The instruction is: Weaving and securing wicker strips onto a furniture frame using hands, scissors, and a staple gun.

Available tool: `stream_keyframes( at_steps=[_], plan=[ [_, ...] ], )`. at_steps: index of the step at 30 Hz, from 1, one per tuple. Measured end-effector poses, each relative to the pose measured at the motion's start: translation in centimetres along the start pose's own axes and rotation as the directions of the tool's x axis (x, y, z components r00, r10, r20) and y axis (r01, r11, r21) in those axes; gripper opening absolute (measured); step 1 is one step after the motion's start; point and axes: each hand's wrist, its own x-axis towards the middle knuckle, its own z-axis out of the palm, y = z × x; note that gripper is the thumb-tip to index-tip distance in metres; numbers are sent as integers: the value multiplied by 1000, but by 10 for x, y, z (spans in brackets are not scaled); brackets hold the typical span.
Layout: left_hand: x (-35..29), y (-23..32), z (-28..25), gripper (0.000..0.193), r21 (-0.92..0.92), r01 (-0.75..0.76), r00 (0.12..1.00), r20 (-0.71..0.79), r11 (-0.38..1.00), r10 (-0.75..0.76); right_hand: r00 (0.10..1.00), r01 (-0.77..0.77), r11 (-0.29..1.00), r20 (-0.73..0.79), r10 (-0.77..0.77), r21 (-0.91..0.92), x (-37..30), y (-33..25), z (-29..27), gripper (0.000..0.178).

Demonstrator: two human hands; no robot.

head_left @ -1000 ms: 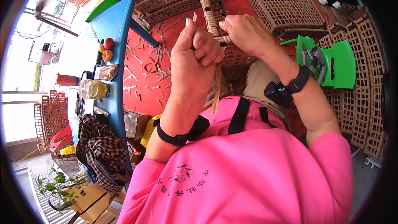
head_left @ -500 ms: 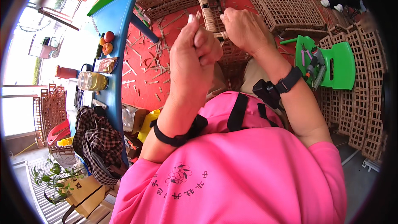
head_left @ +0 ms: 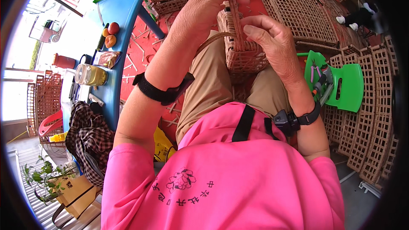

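Basket [head_left: 247,61] at the Knees, Both Hands on Its Near End

Leaning in, a person in a pink shirt [head_left: 238,179] has the left hand [head_left: 206,8] closed at the top of an upright brown strip [head_left: 237,23], thumb and fingers pinching it. Just beside the strip, the right hand [head_left: 275,40] bends its fingers, thumb and forefinger near one another; whether they grip anything cannot be told. The basket sits at the person's knees, and a thin band [head_left: 213,38] curves to it from by the left forearm. At left, a jar [head_left: 91,75] stands on a blue table [head_left: 132,10]; at right, pliers [head_left: 314,70] rest on a green chair [head_left: 351,85].
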Motion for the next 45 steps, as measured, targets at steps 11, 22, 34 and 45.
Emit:
stream_keyframes(
  at_steps=[11,22,34,45],
  plan=[
    [-44,-32,22,54,165,-223,930,-259,961,261,997,-72,960,16,70,270,22,9,15,18],
    [-80,-67,38,73,443,-237,884,-270,865,381,990,-135,948,74,119,287,26,0,25,20],
    [-83,-92,57,40,583,-237,775,-369,777,513,989,-129,919,-24,149,374,-17,-32,17,23],
    [-88,-121,49,44,638,-335,684,-341,693,644,803,-567,715,82,590,408,-52,3,6,19]
  ],
)
